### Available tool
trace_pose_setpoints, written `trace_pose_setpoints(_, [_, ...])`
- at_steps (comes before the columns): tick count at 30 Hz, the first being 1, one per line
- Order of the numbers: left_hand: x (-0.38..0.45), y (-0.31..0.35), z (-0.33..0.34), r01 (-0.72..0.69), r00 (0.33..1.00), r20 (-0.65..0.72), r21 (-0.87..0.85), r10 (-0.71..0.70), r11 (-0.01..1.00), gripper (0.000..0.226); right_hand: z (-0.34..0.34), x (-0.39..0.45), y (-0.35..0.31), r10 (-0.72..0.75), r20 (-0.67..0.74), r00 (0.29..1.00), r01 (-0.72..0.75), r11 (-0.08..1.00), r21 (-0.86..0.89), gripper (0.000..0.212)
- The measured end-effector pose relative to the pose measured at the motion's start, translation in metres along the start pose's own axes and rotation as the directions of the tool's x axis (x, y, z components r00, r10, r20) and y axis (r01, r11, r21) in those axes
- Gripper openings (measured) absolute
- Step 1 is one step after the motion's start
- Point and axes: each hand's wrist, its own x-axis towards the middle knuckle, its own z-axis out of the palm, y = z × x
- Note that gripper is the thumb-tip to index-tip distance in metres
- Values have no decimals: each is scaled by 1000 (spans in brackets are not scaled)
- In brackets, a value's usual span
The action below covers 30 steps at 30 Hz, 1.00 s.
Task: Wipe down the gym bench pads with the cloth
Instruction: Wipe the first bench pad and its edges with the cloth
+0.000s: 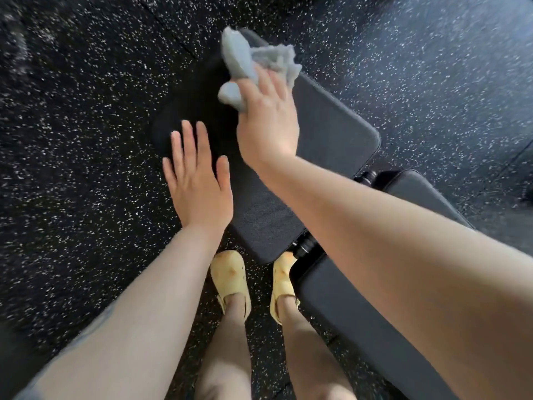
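A black gym bench runs diagonally from the upper middle to the lower right. Its long back pad (331,134) lies in the centre and its seat pad (346,307) is at the lower right. My right hand (268,122) grips a crumpled grey cloth (251,62) above the far part of the long pad. My left hand (196,180) is spread flat, fingers apart, at the pad's left edge, holding nothing. Whether the cloth touches the pad I cannot tell.
Black rubber floor with white speckles (86,140) surrounds the bench. My feet in yellow clogs (230,281) stand beside the bench's near edge. A black hinge fitting (305,246) joins the two pads. Another dark pad (418,192) sits at the right.
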Motion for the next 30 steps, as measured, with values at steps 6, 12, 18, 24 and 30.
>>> trace_pose_setpoints(6, [13, -35, -12, -91, 996, 1, -137, 92, 986, 54, -37, -76, 98, -702, 372, 607, 765, 644, -34, 49])
trace_pose_setpoints(12, [16, -34, -30, 49, 999, 22, -712, -48, 701, 50, 27, -31, -32, -77, 86, 993, 94, 972, -217, 52])
trace_pose_setpoints(18, [17, -25, -28, 15, 998, 62, -517, 19, 856, 53, 0, -117, 39, -768, 519, 377, 909, 413, -49, 33])
trace_pose_setpoints(24, [10, -8, -18, 9, 997, 70, -315, 14, 949, 59, 29, -108, 1, -597, 203, 776, 629, 759, -170, 38])
trace_pose_setpoints(30, [-11, 18, -9, 8, 993, 119, -48, -2, 999, 65, -18, -244, 74, -414, 298, 860, 469, 872, -141, 37])
